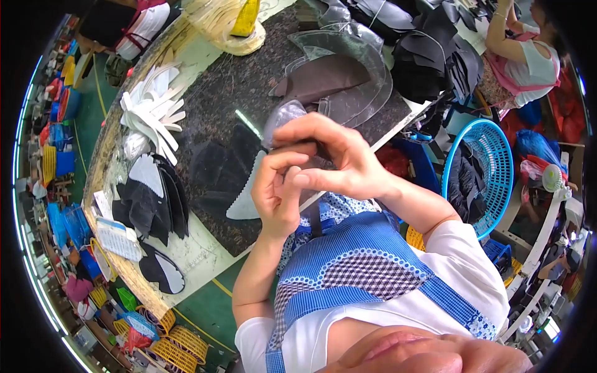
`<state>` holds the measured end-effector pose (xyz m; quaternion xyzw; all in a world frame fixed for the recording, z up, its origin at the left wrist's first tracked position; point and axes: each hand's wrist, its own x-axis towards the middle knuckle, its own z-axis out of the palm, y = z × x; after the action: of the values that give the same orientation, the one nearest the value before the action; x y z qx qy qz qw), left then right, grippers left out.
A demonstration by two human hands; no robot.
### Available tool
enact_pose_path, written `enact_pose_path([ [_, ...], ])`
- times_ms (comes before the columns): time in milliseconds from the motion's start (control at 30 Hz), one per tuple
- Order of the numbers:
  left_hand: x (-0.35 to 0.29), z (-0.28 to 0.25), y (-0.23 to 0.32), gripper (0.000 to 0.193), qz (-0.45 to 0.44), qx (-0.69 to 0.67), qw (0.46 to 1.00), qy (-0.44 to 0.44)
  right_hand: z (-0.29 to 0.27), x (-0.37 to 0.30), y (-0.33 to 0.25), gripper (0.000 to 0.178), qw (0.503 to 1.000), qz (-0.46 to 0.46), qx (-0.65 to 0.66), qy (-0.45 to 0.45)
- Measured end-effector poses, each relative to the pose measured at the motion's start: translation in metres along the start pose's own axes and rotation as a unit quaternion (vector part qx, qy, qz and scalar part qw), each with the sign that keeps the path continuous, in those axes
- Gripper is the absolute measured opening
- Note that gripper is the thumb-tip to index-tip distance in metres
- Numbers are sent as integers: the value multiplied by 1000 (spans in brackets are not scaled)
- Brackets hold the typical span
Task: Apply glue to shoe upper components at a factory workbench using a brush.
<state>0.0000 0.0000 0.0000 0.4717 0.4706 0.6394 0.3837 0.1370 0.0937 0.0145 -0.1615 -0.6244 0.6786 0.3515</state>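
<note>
Left hand [278,189]: curling, pinching a thin clear film piece [283,115], raised for close handling.
Right hand [339,158]: fingers pressing together, gripping the same piece.
Workbench [211,93]: holding sorted stacks of cut white strips [152,105].

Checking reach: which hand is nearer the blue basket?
Right. The right hand is on the blue basket side; the left hand sits beyond it, farther from the basket.

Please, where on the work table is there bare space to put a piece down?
The dark mat is bare between the white strips and the clear curved templates. The pale table edge beside the black pieces is also bare. The far side, under black stacks, is crowded.
</note>
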Motion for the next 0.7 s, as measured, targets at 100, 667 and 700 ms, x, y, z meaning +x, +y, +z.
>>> enact_pose_path([
  [100, -12, -1, 4, 17, 3, 10, 998, 55, 23, -7, -2, 30, 996, -41, -60, 53],
  [667, -64, -25, 25, 22, -16, 106, 981, 160, 23, -117, 62, 18, 979, -74, -115, 154],
  [700, -65, -39, 24, 22, 37, 182, 971, 154, 2, -136, 86, 15, 964, -33, -196, 174],
])
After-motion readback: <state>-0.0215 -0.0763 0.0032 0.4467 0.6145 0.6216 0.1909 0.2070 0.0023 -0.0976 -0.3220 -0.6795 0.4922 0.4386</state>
